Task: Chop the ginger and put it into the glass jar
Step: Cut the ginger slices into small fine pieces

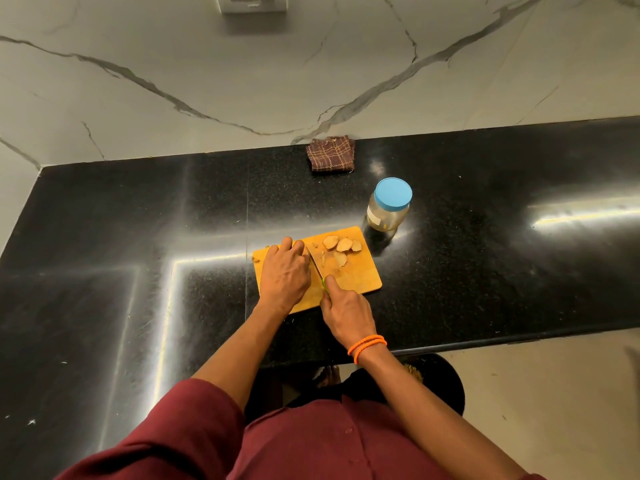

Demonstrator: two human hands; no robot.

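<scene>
A wooden cutting board [360, 275] lies on the black counter. Several pale ginger slices [341, 245] lie on its far right part. My left hand [285, 271] presses down on the board's left side with curled fingers, holding a ginger piece that is mostly hidden under them. My right hand [344, 311] grips a knife [316, 265] by its green handle, index finger along the top; the blade runs right beside my left fingers. A glass jar [386, 216] with a blue lid [393, 192] on it stands just beyond the board's far right corner.
A folded brown checked cloth [330, 154] lies against the marble wall behind the jar. The counter's front edge [485, 341] runs close to my right wrist. A small ginger scrap [256, 260] lies by the board's left edge. A socket plate [254, 2] is on the wall.
</scene>
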